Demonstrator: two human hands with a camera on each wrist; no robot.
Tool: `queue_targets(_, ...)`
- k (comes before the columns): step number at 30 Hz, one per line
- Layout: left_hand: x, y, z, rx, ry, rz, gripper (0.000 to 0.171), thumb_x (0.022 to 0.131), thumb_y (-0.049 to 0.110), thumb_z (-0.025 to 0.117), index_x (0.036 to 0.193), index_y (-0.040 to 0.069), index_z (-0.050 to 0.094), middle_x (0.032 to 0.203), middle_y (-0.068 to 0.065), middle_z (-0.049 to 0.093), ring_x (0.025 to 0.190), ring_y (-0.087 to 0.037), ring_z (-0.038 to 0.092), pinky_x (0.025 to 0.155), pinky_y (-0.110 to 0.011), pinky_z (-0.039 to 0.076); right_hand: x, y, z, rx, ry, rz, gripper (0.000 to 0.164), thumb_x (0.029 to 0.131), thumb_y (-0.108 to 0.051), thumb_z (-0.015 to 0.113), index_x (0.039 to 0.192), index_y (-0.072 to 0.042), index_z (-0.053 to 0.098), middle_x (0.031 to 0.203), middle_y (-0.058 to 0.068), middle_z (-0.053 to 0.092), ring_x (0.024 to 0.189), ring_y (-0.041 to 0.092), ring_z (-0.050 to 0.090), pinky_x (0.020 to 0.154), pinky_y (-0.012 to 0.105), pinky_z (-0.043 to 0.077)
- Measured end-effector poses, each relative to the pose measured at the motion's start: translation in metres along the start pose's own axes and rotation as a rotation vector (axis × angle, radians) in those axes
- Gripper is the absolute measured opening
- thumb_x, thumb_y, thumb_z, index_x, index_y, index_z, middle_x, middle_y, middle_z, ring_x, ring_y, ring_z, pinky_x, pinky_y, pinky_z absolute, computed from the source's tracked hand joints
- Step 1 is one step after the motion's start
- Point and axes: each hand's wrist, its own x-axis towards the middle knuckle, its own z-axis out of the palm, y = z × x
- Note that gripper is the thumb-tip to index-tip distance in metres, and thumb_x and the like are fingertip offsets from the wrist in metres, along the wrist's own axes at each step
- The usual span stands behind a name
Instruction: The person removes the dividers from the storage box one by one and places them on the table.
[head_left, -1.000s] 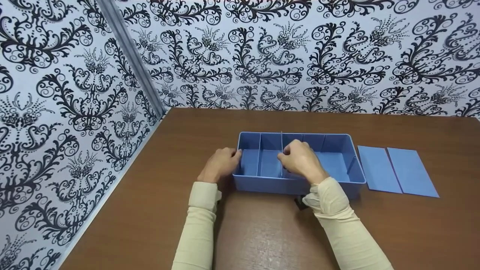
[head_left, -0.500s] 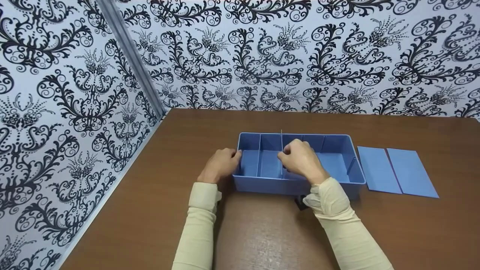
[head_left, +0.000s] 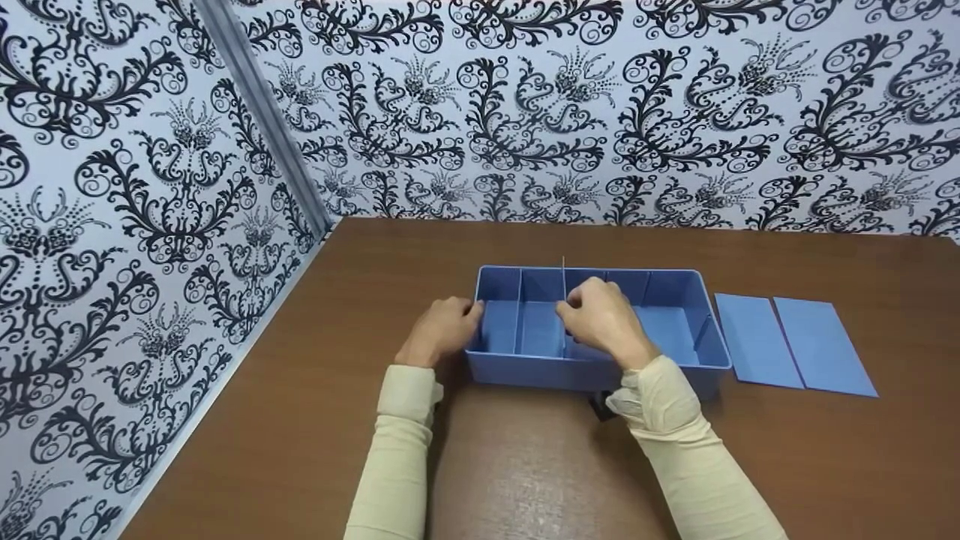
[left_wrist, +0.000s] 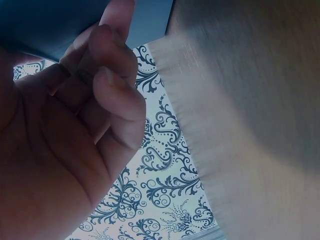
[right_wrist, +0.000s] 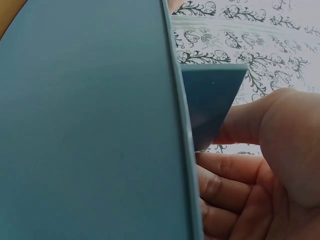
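Observation:
A long blue box [head_left: 540,371] stands on the table, split by upright dividers. My left hand [head_left: 444,328] grips its left end wall, fingers bent at the rim; in the left wrist view several fingers [left_wrist: 120,97] curl beside the dark blue wall. Inside the box, my right hand [head_left: 602,319] pinches a thin blue divider [head_left: 564,289], seen nearly edge-on, whose far top corner pokes above the back rim. The right wrist view shows that divider's corner [right_wrist: 210,102] between thumb and fingers, behind the box's front wall [right_wrist: 100,125]. Another divider [head_left: 519,311] sits upright farther left.
Two flat blue panels [head_left: 759,341] lie side by side on the brown table [head_left: 510,465], right of the box. Patterned walls [head_left: 525,112] border the table at the back and left. A small black object [head_left: 601,406] shows under the right wrist.
The divider in my right hand has risen slightly, its far corner standing a little higher above the back rim. The left hand and the box keep their places.

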Motion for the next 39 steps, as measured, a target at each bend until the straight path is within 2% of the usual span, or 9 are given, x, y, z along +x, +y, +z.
queue_targets(7,-0.001,0.0,-0.0004,-0.004,0.001,-0.003,0.038,0.105,0.032,0.044,0.108,0.005,0.071,0.099,-0.011,0.067,0.087,-0.025,0.058,0.083,-0.045,0.048,0.0,-0.0016,-0.001,-0.005,0.002,0.01,0.031,0.091,-0.018,0.058,0.063,-0.01,0.069,0.056,-0.002,0.064,0.053,0.017,0.058,0.055,0.032,0.042)
queue_targets(17,0.0,-0.0003,-0.0002,-0.008,-0.004,-0.024,0.038,0.105,0.034,0.044,0.113,0.009,0.071,0.104,-0.009,0.068,0.092,-0.024,0.06,0.087,-0.045,0.047,-0.001,-0.0042,-0.0015,-0.019,0.039,-0.021,0.037,0.093,-0.018,0.059,0.057,-0.011,0.064,0.053,-0.002,0.059,0.05,0.017,0.053,0.052,0.031,0.04)
queue_targets(24,-0.0001,0.0004,-0.0004,-0.01,-0.008,-0.029,0.038,0.105,0.034,0.044,0.112,0.007,0.071,0.102,-0.009,0.068,0.091,-0.024,0.059,0.086,-0.045,0.047,-0.0014,-0.0063,-0.0027,-0.016,0.042,-0.007,0.036,0.094,-0.021,0.059,0.061,-0.011,0.067,0.055,-0.002,0.061,0.051,0.017,0.055,0.053,0.031,0.041)
queue_targets(32,-0.0009,0.0012,-0.0009,-0.014,-0.012,-0.032,0.039,0.105,0.034,0.044,0.116,0.007,0.07,0.107,-0.01,0.068,0.094,-0.025,0.06,0.088,-0.046,0.047,-0.0031,-0.0085,-0.0042,0.002,0.015,0.031,0.035,0.097,-0.023,0.057,0.068,-0.007,0.069,0.058,0.001,0.062,0.051,0.016,0.054,0.051,0.03,0.04)
queue_targets(39,-0.001,0.0018,-0.0014,-0.006,-0.018,-0.033,0.039,0.105,0.034,0.044,0.116,0.007,0.069,0.109,-0.01,0.067,0.096,-0.025,0.06,0.089,-0.046,0.047,-0.0038,-0.009,-0.0048,0.012,0.022,0.034,0.035,0.097,-0.023,0.057,0.066,-0.008,0.068,0.059,0.001,0.063,0.051,0.016,0.055,0.05,0.03,0.04)
